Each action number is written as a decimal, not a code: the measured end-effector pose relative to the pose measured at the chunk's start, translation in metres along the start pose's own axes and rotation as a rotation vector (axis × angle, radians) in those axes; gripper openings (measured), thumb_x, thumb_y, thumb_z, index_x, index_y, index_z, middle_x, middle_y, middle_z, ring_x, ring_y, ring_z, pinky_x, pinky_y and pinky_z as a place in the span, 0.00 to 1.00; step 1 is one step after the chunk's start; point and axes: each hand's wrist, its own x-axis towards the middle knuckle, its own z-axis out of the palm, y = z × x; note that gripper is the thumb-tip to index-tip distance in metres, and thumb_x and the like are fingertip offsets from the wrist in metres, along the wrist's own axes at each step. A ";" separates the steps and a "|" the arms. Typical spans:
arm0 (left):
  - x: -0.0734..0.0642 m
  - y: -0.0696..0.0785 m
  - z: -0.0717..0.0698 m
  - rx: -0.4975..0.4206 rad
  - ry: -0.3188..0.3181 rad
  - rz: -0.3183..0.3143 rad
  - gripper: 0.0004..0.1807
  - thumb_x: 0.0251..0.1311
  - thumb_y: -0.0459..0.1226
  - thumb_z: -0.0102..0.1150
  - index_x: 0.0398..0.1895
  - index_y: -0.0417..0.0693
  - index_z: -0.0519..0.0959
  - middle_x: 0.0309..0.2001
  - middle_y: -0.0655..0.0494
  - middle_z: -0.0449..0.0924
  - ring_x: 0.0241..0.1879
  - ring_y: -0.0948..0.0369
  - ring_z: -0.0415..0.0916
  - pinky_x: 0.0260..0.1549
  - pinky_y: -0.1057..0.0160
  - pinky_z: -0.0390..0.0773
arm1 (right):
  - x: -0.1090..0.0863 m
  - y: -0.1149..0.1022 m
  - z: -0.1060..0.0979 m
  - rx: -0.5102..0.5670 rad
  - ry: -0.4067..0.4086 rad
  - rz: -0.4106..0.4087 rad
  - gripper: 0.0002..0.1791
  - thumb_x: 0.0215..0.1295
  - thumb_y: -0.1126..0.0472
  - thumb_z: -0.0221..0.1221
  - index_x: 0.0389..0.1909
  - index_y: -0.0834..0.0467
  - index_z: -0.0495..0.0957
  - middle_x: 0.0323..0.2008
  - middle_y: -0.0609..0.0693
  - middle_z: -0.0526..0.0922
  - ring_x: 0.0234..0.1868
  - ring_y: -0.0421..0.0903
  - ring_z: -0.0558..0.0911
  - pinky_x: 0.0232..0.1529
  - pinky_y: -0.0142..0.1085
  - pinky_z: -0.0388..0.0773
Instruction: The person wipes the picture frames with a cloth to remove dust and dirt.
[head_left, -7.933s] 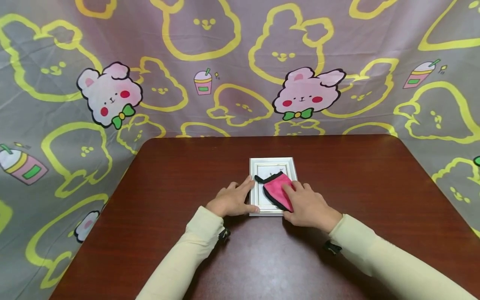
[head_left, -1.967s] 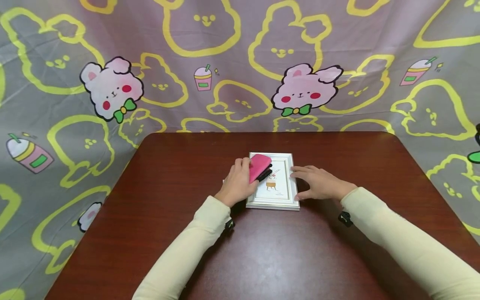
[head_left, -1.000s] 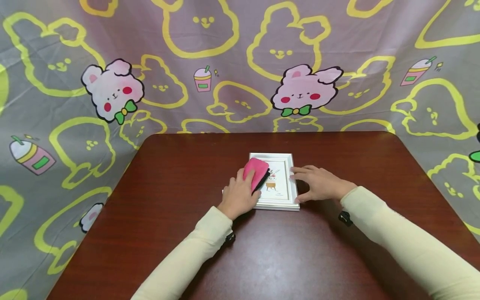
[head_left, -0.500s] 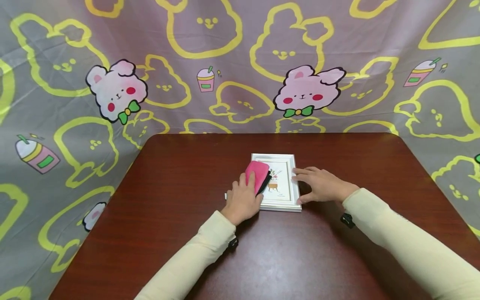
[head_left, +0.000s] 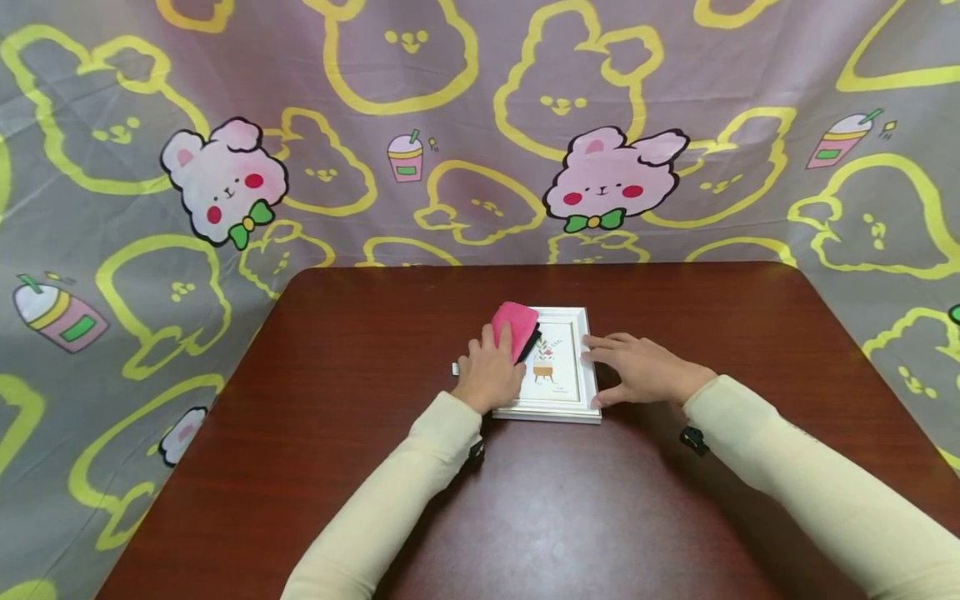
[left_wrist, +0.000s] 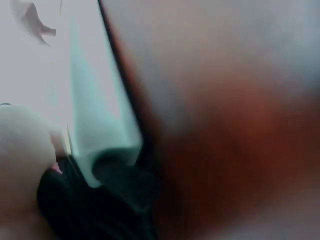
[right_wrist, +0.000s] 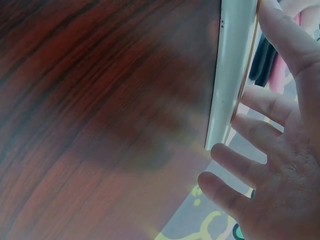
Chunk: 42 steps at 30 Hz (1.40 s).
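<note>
A white picture frame (head_left: 551, 410) lies flat on the table, its print showing a potted plant on a stool-like stand. My left hand (head_left: 489, 375) holds a folded pink cloth with black trim (head_left: 514, 323) against the frame's left side, covering part of that edge. In the left wrist view, black trim (left_wrist: 70, 200) shows beside the frame's edge (left_wrist: 97, 85), partly blurred. My right hand (head_left: 648, 371) touches the frame's right side, thumb near the front corner. Its fingers look nearly straight against that side in the right wrist view, where the frame's side (right_wrist: 232, 60) runs upward.
A dark red-brown wooden table (head_left: 360, 350) lies beneath everything. Behind and beside it hangs a grey-pink curtain (head_left: 480, 83) printed with cartoon rabbits. A small white piece (head_left: 455, 368) pokes out left of my left hand; what it belongs to is unclear.
Earliest, my right hand held the cloth and my left touched the frame's left edge; later the cloth is in my left hand. Over the last half second, cloth and left hand slid toward the far edge.
</note>
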 end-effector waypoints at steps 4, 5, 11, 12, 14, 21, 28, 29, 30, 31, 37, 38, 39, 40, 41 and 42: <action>0.014 -0.001 -0.005 -0.024 -0.038 -0.008 0.42 0.69 0.53 0.48 0.80 0.50 0.47 0.75 0.42 0.53 0.65 0.43 0.63 0.56 0.41 0.72 | 0.000 -0.001 -0.001 -0.005 -0.003 -0.002 0.42 0.56 0.37 0.67 0.65 0.59 0.74 0.73 0.61 0.66 0.68 0.66 0.69 0.60 0.61 0.71; 0.018 -0.002 -0.006 -0.026 -0.054 -0.012 0.42 0.69 0.53 0.48 0.80 0.50 0.46 0.76 0.43 0.51 0.66 0.43 0.62 0.57 0.41 0.71 | 0.000 -0.001 -0.002 -0.005 -0.005 -0.001 0.42 0.56 0.37 0.67 0.66 0.59 0.74 0.73 0.61 0.66 0.68 0.66 0.69 0.60 0.61 0.71; 0.043 -0.004 -0.011 -0.046 -0.121 -0.028 0.44 0.70 0.55 0.45 0.81 0.54 0.41 0.78 0.45 0.46 0.72 0.44 0.55 0.64 0.41 0.65 | -0.003 -0.003 -0.004 0.002 -0.018 0.018 0.42 0.56 0.38 0.67 0.66 0.59 0.73 0.74 0.60 0.64 0.69 0.66 0.68 0.61 0.63 0.70; 0.046 -0.005 -0.011 -0.053 -0.126 -0.026 0.44 0.69 0.55 0.45 0.81 0.54 0.40 0.78 0.45 0.46 0.73 0.44 0.54 0.65 0.41 0.65 | -0.003 -0.003 -0.004 0.003 -0.020 0.024 0.42 0.56 0.38 0.67 0.67 0.59 0.73 0.74 0.60 0.64 0.69 0.66 0.68 0.61 0.63 0.69; 0.048 -0.004 -0.014 -0.065 -0.135 -0.020 0.44 0.69 0.55 0.46 0.81 0.53 0.40 0.78 0.45 0.46 0.73 0.44 0.54 0.65 0.41 0.64 | -0.004 -0.003 -0.004 0.007 -0.017 0.029 0.43 0.56 0.38 0.67 0.67 0.59 0.73 0.74 0.60 0.64 0.69 0.66 0.68 0.61 0.63 0.69; 0.047 -0.005 -0.020 -0.062 -0.175 -0.003 0.43 0.70 0.54 0.45 0.81 0.54 0.40 0.78 0.45 0.45 0.73 0.45 0.53 0.64 0.41 0.64 | -0.004 -0.005 -0.005 0.009 -0.008 0.019 0.42 0.57 0.38 0.67 0.66 0.60 0.73 0.73 0.62 0.65 0.67 0.67 0.70 0.60 0.62 0.71; 0.033 -0.010 -0.021 -0.071 -0.204 0.008 0.43 0.69 0.54 0.44 0.81 0.54 0.40 0.79 0.45 0.42 0.74 0.45 0.51 0.64 0.37 0.63 | 0.000 -0.005 -0.003 0.000 -0.026 0.021 0.42 0.57 0.37 0.66 0.67 0.60 0.73 0.73 0.61 0.65 0.66 0.66 0.72 0.60 0.60 0.73; 0.030 -0.010 -0.021 -0.078 -0.206 0.014 0.43 0.69 0.54 0.45 0.81 0.54 0.40 0.80 0.44 0.42 0.75 0.44 0.51 0.64 0.36 0.62 | 0.001 -0.005 -0.003 -0.002 -0.028 0.023 0.43 0.56 0.37 0.66 0.67 0.60 0.73 0.73 0.61 0.65 0.67 0.66 0.71 0.60 0.60 0.72; 0.026 -0.011 -0.021 -0.084 -0.211 0.021 0.43 0.69 0.54 0.45 0.81 0.54 0.40 0.80 0.44 0.42 0.75 0.44 0.50 0.64 0.35 0.61 | 0.001 -0.005 -0.003 0.000 -0.031 0.026 0.43 0.56 0.37 0.66 0.67 0.59 0.73 0.73 0.61 0.65 0.67 0.66 0.71 0.60 0.60 0.72; 0.023 -0.011 -0.021 -0.090 -0.211 0.028 0.43 0.69 0.54 0.45 0.81 0.53 0.41 0.80 0.44 0.42 0.75 0.44 0.50 0.65 0.35 0.61 | 0.000 -0.004 -0.002 0.001 -0.033 0.029 0.43 0.56 0.36 0.66 0.67 0.59 0.73 0.73 0.61 0.65 0.68 0.66 0.71 0.61 0.61 0.71; 0.002 -0.012 -0.017 -0.097 -0.203 0.058 0.44 0.68 0.55 0.47 0.81 0.51 0.43 0.79 0.43 0.45 0.74 0.43 0.53 0.64 0.34 0.61 | 0.000 -0.003 0.000 0.016 -0.028 0.031 0.44 0.55 0.36 0.67 0.67 0.60 0.73 0.73 0.61 0.65 0.69 0.66 0.69 0.62 0.61 0.70; -0.002 -0.012 -0.017 -0.094 -0.198 0.063 0.44 0.68 0.55 0.47 0.81 0.51 0.44 0.79 0.42 0.45 0.74 0.43 0.54 0.64 0.35 0.62 | 0.000 -0.003 0.000 0.017 -0.024 0.029 0.44 0.55 0.36 0.67 0.66 0.60 0.73 0.73 0.61 0.65 0.69 0.66 0.69 0.62 0.62 0.70; -0.005 -0.012 -0.016 -0.089 -0.192 0.068 0.44 0.68 0.55 0.47 0.81 0.50 0.44 0.79 0.42 0.46 0.74 0.42 0.54 0.63 0.35 0.63 | 0.000 -0.003 0.000 0.017 -0.022 0.028 0.44 0.55 0.36 0.66 0.66 0.60 0.73 0.73 0.61 0.66 0.69 0.66 0.69 0.62 0.62 0.70; -0.009 -0.012 -0.016 -0.088 -0.187 0.072 0.44 0.68 0.55 0.47 0.80 0.50 0.44 0.79 0.42 0.46 0.73 0.42 0.55 0.63 0.36 0.64 | 0.000 -0.003 0.000 0.019 -0.022 0.029 0.44 0.55 0.36 0.67 0.66 0.60 0.73 0.73 0.61 0.66 0.69 0.66 0.68 0.62 0.62 0.69; -0.013 -0.012 -0.016 -0.088 -0.184 0.076 0.44 0.67 0.55 0.48 0.80 0.49 0.45 0.78 0.42 0.47 0.73 0.42 0.55 0.63 0.36 0.64 | 0.000 -0.003 -0.001 0.020 -0.021 0.030 0.44 0.55 0.36 0.67 0.66 0.60 0.73 0.73 0.61 0.66 0.69 0.66 0.68 0.62 0.62 0.69; -0.017 -0.012 -0.016 -0.085 -0.178 0.081 0.44 0.67 0.54 0.48 0.80 0.49 0.45 0.78 0.41 0.47 0.73 0.42 0.56 0.62 0.36 0.65 | 0.000 -0.003 -0.001 0.022 -0.022 0.031 0.44 0.55 0.36 0.67 0.66 0.60 0.73 0.73 0.61 0.66 0.69 0.66 0.68 0.62 0.62 0.69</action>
